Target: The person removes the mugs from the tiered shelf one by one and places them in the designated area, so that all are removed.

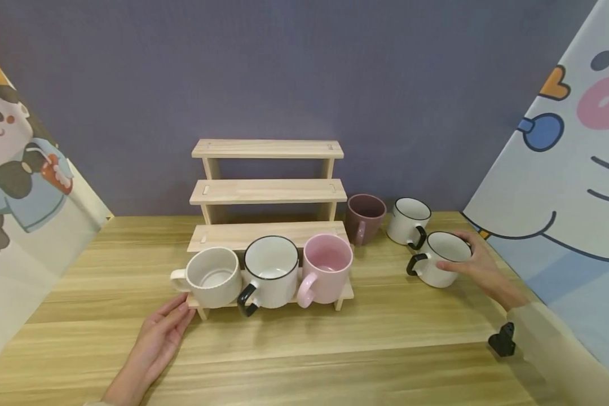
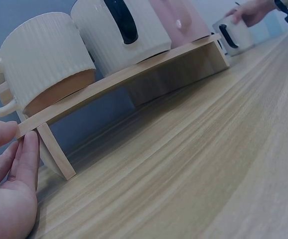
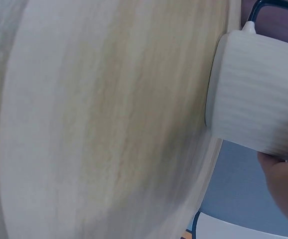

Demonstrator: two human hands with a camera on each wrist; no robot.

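Note:
At the left front corner of a tiered wooden rack [image 1: 266, 193], my left hand [image 1: 154, 341] pinches the end of the lowest step, thumb above and fingers below, as the left wrist view shows. On that step stand a cream mug [image 1: 213, 290], a white mug with black rim and handle [image 1: 279, 290] and a pink mug [image 1: 332, 282]. To the right, my right hand [image 1: 482, 268] grips another white black-handled mug [image 1: 433, 275] by its far side, handle pointing left. That mug's ribbed body [image 3: 258, 89] fills the right of the right wrist view.
Behind the held mug stands one more white mug with black handle [image 1: 403, 225]. Beside the rack is a dark mauve mug [image 1: 366, 225]. Cartoon-printed panels [image 1: 25, 163] flank the wood-grain table [image 1: 304, 361], with a blue-grey wall [image 1: 274, 67] behind.

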